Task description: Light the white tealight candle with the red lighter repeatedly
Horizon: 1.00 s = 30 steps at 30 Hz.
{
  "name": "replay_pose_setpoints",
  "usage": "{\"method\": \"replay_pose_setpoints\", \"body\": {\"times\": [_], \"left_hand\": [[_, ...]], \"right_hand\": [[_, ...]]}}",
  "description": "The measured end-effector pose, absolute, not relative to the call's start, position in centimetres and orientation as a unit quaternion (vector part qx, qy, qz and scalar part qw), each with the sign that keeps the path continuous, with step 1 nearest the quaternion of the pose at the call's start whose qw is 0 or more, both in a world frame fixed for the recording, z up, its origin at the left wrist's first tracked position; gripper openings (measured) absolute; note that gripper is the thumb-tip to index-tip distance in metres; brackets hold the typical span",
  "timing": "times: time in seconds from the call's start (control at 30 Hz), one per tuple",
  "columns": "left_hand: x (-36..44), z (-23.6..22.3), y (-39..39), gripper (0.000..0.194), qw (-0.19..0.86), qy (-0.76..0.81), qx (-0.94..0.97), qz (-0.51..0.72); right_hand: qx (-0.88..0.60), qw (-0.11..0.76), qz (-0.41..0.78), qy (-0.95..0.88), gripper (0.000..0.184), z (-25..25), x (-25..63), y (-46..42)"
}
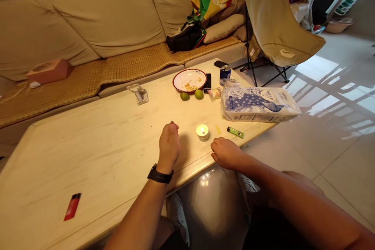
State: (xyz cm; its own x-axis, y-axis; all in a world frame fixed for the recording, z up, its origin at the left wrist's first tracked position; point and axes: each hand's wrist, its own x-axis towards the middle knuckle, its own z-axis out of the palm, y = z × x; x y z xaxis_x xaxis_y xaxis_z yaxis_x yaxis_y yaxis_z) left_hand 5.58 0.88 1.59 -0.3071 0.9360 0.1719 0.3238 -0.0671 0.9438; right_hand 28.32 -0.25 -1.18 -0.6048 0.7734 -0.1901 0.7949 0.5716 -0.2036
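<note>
A lit tealight candle stands on the pale table, between my two hands. To its left my left hand is closed in a fist, a black band on its wrist. A small dark tip shows above that fist; the rest of what it holds is hidden. My right hand is closed, fingers curled, near the table's front edge and right of the candle. Whether anything is inside it cannot be seen. Beyond it lie a green lighter and a small yellow strip. A red lighter lies at the front left.
Behind the candle are two green fruits, a red-rimmed plate with scraps, a blue can and a large tissue pack. A whitish plastic holder lies farther left. A sofa and folding chair stand behind.
</note>
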Motion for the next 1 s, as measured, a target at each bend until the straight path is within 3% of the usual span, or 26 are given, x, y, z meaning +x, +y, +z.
{"method": "replay_pose_setpoints", "body": {"times": [0.2,1.0], "left_hand": [[5.37,1.69,1.37,0.050,0.361,0.596,0.429,0.574],[5.25,1.37,1.20,0.042,0.350,0.594,0.440,0.575]], "right_hand": [[0.445,0.042,-0.142,0.883,0.024,-1.27,28.34,-0.21],[0.445,0.064,-0.149,0.881,0.028,-0.58,28.14,-0.18]]}}
